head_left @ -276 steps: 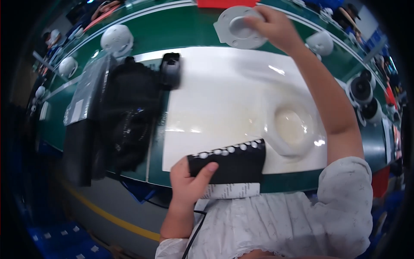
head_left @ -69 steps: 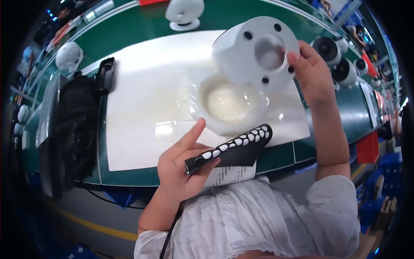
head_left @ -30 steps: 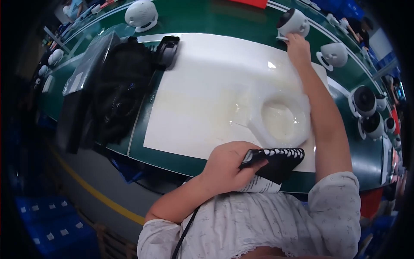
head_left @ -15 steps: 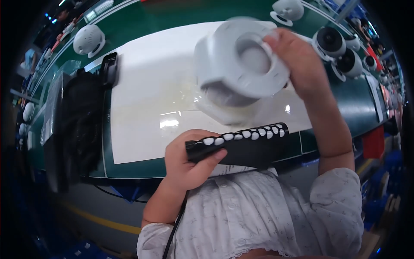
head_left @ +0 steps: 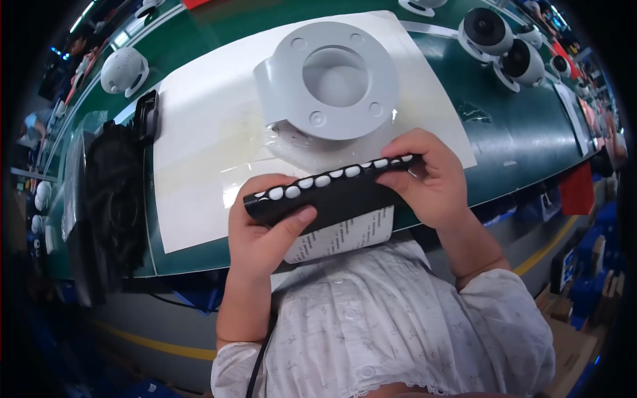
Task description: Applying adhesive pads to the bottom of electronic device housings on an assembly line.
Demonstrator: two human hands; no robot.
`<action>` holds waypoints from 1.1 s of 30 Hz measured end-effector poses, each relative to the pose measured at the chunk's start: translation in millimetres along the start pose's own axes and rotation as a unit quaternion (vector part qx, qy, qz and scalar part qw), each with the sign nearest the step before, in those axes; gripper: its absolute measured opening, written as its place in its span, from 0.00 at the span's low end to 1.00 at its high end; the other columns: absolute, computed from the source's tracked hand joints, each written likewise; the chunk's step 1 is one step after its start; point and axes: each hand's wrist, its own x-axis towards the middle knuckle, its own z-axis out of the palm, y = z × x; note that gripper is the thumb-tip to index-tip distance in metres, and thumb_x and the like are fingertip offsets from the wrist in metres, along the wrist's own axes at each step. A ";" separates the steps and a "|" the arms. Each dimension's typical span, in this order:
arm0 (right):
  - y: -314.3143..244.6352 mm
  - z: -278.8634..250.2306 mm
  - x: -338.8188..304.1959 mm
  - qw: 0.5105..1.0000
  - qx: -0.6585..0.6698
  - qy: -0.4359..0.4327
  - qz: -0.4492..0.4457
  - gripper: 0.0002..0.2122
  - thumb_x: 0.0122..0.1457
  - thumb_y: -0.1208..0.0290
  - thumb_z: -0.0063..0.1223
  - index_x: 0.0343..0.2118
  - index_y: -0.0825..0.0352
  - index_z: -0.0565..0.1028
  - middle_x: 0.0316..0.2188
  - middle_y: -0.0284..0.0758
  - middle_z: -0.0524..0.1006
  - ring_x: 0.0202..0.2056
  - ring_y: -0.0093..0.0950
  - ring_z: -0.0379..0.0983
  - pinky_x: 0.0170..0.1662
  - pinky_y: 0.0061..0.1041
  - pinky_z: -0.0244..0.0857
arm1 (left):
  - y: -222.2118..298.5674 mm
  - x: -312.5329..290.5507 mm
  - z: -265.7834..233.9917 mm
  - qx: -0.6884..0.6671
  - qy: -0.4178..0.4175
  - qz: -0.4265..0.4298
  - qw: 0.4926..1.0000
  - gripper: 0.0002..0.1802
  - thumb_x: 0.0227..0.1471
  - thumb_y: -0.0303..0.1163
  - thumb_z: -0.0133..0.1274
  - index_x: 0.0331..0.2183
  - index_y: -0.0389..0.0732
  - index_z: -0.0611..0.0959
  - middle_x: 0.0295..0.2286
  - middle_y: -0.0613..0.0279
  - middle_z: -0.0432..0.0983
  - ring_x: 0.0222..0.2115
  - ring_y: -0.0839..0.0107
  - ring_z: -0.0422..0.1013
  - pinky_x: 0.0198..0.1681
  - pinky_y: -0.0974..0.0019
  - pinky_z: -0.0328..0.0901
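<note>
Both of my hands hold a curled black sheet of white oval stickers, low over the near edge of the table. Its fold shows a row of white ovals, and a white printed backing hangs below. My left hand is closed round the left end, thumb pressed on the black face. At the other end, my right hand pinches the sheet between thumb and fingers. Just beyond stands a pale grey housing, its ring-shaped base facing up with a round hollow and several small round recesses. Neither hand touches the housing.
The housing stands on a white mat on the green table. A black bundle in plastic and a black tray lie left. White round devices and black-faced ones stand farther back. A red bin is at right.
My right hand has let go of the housing, which now rests on the mat, and has taken hold of the sheet's right end. The left hand has shifted slightly left.
</note>
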 end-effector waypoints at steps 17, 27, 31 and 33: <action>-0.2 0.9 4.2 0.930 -0.249 0.051 -0.265 0.13 0.35 0.79 0.60 0.28 0.61 0.74 0.34 0.29 0.71 0.37 0.29 0.66 0.39 0.27 0.59 | -10.1 -3.9 -3.6 0.132 0.018 0.053 0.990 0.06 0.37 0.18 0.57 0.20 0.33 0.75 0.14 0.70 0.67 0.16 0.85 0.59 0.18 0.80 0.52; -5.6 20.8 9.2 0.942 -0.143 -0.044 -0.302 0.20 0.38 0.86 0.53 0.37 0.63 0.67 0.25 0.32 0.71 0.28 0.29 0.68 0.31 0.27 0.59 | -8.6 -0.8 -0.7 0.147 0.007 0.076 0.986 0.05 0.37 0.18 0.56 0.22 0.32 0.75 0.14 0.70 0.67 0.15 0.85 0.59 0.17 0.81 0.54; -16.4 12.8 20.7 0.932 -0.080 -0.079 -0.344 0.22 0.42 0.91 0.46 0.42 0.65 0.60 0.23 0.33 0.71 0.24 0.29 0.69 0.26 0.24 0.63 | -6.8 -0.2 -3.6 0.147 0.026 0.036 0.988 0.07 0.35 0.18 0.57 0.22 0.34 0.75 0.18 0.64 0.71 0.18 0.82 0.63 0.21 0.79 0.57; -21.2 -4.6 43.6 0.954 -0.110 -0.051 -0.275 0.32 0.44 0.89 0.48 0.53 0.64 0.51 0.29 0.35 0.68 0.30 0.24 0.67 0.31 0.18 0.63 | -8.4 6.5 -7.0 0.272 0.011 0.246 0.930 0.10 0.32 0.17 0.57 0.23 0.34 0.74 0.30 0.54 0.70 0.22 0.75 0.66 0.26 0.76 0.61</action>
